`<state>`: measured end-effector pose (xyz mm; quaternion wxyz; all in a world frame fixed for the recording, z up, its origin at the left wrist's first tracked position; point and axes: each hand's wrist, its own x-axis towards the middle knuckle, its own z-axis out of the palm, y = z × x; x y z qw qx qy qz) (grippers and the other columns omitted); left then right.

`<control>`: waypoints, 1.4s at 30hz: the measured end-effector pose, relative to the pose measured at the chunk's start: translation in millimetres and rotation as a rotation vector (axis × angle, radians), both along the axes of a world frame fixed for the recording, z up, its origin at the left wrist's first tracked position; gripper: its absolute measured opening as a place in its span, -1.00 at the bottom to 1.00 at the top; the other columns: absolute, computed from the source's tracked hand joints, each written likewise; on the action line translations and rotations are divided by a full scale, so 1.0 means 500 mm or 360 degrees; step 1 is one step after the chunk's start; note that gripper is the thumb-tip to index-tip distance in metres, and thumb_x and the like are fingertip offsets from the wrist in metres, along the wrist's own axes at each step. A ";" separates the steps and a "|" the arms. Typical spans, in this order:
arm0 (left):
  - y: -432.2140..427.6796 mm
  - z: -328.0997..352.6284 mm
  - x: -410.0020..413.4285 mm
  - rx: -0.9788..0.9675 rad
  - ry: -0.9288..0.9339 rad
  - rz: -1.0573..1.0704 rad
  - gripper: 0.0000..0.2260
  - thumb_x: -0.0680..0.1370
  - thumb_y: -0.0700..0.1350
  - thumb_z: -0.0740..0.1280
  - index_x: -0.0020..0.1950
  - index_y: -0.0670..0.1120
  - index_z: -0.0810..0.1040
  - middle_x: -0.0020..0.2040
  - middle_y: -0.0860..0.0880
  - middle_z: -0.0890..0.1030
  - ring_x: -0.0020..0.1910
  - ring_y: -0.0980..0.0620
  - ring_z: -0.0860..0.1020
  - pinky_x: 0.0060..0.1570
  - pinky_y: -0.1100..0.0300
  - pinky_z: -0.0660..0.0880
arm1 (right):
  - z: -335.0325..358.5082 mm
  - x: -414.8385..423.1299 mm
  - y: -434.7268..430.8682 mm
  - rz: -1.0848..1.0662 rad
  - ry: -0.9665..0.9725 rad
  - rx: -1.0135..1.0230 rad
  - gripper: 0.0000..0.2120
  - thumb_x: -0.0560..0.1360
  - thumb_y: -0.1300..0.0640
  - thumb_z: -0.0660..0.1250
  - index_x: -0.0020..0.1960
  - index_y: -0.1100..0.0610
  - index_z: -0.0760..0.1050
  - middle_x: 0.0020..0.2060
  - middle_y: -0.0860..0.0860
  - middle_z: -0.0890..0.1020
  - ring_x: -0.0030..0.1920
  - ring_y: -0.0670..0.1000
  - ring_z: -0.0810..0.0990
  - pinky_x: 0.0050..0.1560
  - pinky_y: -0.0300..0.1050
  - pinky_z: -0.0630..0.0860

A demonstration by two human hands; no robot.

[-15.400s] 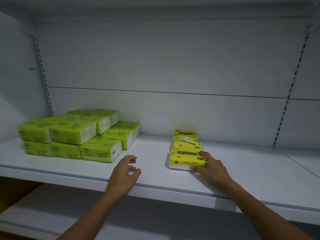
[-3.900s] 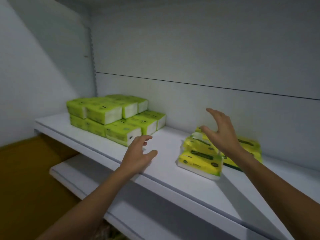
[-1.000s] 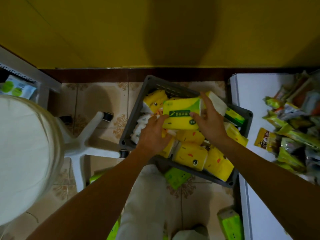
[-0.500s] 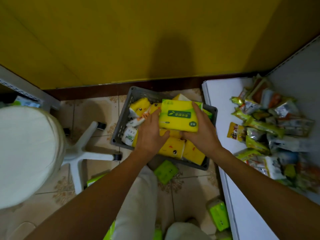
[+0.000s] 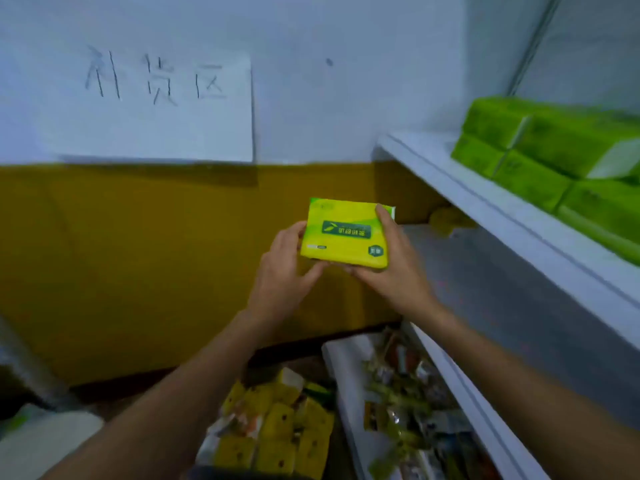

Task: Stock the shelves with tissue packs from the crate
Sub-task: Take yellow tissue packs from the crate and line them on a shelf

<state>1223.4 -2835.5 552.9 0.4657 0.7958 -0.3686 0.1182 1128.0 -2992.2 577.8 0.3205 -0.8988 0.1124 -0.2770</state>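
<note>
A yellow-green tissue pack (image 5: 346, 233) with a dark green label is held in mid-air between both hands, in front of the yellow wall. My left hand (image 5: 280, 271) grips its left edge and underside. My right hand (image 5: 391, 268) grips its right edge, thumb on the top face. The crate (image 5: 273, 431), full of yellow tissue packs, lies below at the bottom centre, its rim mostly hidden. A white upper shelf (image 5: 485, 216) at the right carries stacked green tissue packs (image 5: 554, 154).
A lower white shelf (image 5: 349, 386) at the bottom right holds several snack packets (image 5: 412, 403). A white paper sign with handwritten characters (image 5: 152, 105) hangs on the wall at the upper left. A white rounded object (image 5: 38, 441) sits at the bottom left.
Both hands have lifted the tissue pack up out of the crate. The view has swung up from the floor toward the wall and the shelf at the right.
</note>
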 end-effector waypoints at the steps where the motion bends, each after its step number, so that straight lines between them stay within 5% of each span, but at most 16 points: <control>1: -0.009 0.057 -0.009 -0.0040 -0.0043 -0.0041 -0.43 0.38 0.11 0.31 0.30 -0.17 0.40 0.14 -0.10 0.53 0.04 0.02 0.50 0.06 0.11 0.44 | 0.054 -0.018 -0.006 -0.0026 -0.0063 -0.0031 -0.04 0.28 0.07 0.57 0.51 0.12 0.08 0.32 0.12 0.40 0.34 0.08 0.36 0.12 -0.39 0.22; 10: -0.090 0.301 -0.092 -0.0209 -0.0333 -0.0408 -0.52 0.41 -0.14 0.46 0.29 -0.12 0.41 0.12 0.00 0.53 -0.02 0.12 0.50 0.07 0.12 0.45 | 0.303 -0.208 -0.051 -0.0534 -0.0332 -0.0276 -0.04 0.28 0.07 0.56 0.52 0.06 0.08 0.32 0.09 0.39 0.30 0.03 0.37 0.07 -0.39 0.22; 19: -0.262 0.336 -0.298 -0.0217 -0.0421 -0.1055 -0.58 0.44 -0.03 0.39 0.25 -0.14 0.46 0.12 -0.02 0.53 -0.04 0.11 0.51 -0.07 0.25 0.35 | 0.385 -0.563 -0.104 -0.1308 -0.0230 -0.0389 -0.06 0.32 0.01 0.53 0.52 -0.03 0.04 0.34 0.05 0.36 0.30 0.04 0.37 0.05 -0.34 0.21; 26: -0.376 0.280 -0.518 -0.0136 -0.0254 -0.1476 -0.55 0.39 0.07 0.31 0.23 -0.08 0.46 0.09 0.13 0.44 -0.05 0.18 0.50 -0.08 0.23 0.37 | 0.359 -0.860 -0.131 -0.1889 -0.0044 -0.0307 -0.08 0.33 0.00 0.52 0.52 -0.01 0.05 0.32 0.12 0.39 0.28 0.12 0.40 0.15 -0.10 0.33; 32: -0.426 0.219 -0.659 -0.0031 -0.0125 -0.1658 -0.60 0.48 -0.03 0.39 0.27 -0.09 0.41 0.16 0.04 0.46 0.01 0.11 0.51 -0.02 0.23 0.39 | 0.270 -1.062 -0.109 -0.2192 0.0300 -0.0158 -0.10 0.33 -0.10 0.49 0.52 -0.04 0.06 0.28 0.14 0.44 0.24 0.16 0.45 0.18 0.02 0.42; 37: -0.442 0.196 -0.687 0.0015 -0.0155 -0.1527 -0.62 0.49 -0.02 0.37 0.27 -0.04 0.40 0.20 0.04 0.44 0.09 0.10 0.52 -0.05 0.19 0.40 | 0.209 -1.093 -0.090 -0.2207 0.0673 -0.0110 -0.16 0.34 -0.33 0.35 0.49 -0.10 0.08 0.27 0.02 0.50 0.23 0.12 0.46 0.15 0.03 0.42; 42: -0.443 0.193 -0.681 0.0073 -0.0127 -0.1499 -0.59 0.50 0.00 0.36 0.30 -0.06 0.37 0.25 0.01 0.43 0.16 0.05 0.51 0.00 0.14 0.42 | 0.198 -1.083 -0.063 -0.2188 0.0691 -0.0080 -0.13 0.25 -0.43 0.20 0.48 -0.12 0.12 0.20 -0.02 0.55 0.17 0.08 0.49 0.11 -0.02 0.43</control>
